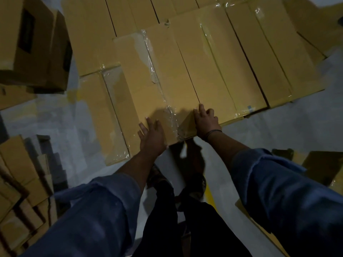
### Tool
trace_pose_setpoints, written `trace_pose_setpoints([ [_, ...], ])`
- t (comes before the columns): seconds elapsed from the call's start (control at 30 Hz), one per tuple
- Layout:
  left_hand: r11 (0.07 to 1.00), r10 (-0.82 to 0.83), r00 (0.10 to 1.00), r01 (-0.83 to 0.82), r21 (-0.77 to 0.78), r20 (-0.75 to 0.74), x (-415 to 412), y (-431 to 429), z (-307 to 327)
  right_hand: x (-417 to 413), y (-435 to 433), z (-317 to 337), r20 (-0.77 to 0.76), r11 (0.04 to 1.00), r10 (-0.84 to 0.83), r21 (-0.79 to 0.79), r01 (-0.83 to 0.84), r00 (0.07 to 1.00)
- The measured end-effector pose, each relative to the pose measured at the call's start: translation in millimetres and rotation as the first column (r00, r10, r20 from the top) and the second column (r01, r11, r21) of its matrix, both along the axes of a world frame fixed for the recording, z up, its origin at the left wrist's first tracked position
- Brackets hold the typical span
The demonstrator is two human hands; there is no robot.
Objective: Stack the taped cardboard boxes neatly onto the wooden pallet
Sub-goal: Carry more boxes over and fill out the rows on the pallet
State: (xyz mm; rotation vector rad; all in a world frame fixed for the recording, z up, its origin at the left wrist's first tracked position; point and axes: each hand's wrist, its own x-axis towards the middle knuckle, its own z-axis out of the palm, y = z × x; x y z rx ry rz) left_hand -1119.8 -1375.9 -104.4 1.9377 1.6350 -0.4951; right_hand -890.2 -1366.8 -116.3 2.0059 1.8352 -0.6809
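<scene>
Head view, looking steeply down: both arms reach forward in rolled blue sleeves (96, 210) to the near end of a taped cardboard box (167, 80), which lies lengthwise away from the person with a strip of clear tape (154, 67) along its top seam. The left hand (151, 139) is flat against the box's near-left corner, fingers straight and spread, gripping nothing. The right hand (206, 121) sits at the near-right corner, wrist bent, fingers laid over the top edge and only slightly bent (whether the thumb hooks the side I cannot tell); it wears a dark wristband (213, 132). The box lies flush against a row of like boxes (232, 67) on its right, their near ends roughly in line. On its left a lower box (111, 115) juts nearer the person. What the boxes rest on is hidden; pale grey floor (55, 123) surrounds them.
</scene>
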Motion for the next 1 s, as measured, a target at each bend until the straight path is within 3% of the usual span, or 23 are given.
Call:
trace_pose_setpoints([
  [0.23,0.994,-0.111,0.994,0.111,0.009,0.014,4,9,22,4,9,24,0.02,0.99,0.041,-0.134,-0.038,0.999],
  [0.5,0.981,-0.182,0.978,0.173,0.086,0.106,12,4,103,-3,-28,112,-0.067,1.0,-0.018,0.003,0.018,0.998],
  [0.8,0.949,-0.298,0.931,0.264,0.175,0.211,45,-14,168,-2,-78,190,-0.116,0.939,-0.269,0.191,0.288,0.956],
  [1.0,0.917,-0.399,0.88,0.381,0.12,0.257,102,-16,190,33,-116,209,-0.194,0.829,-0.488,0.204,0.521,0.851],
])
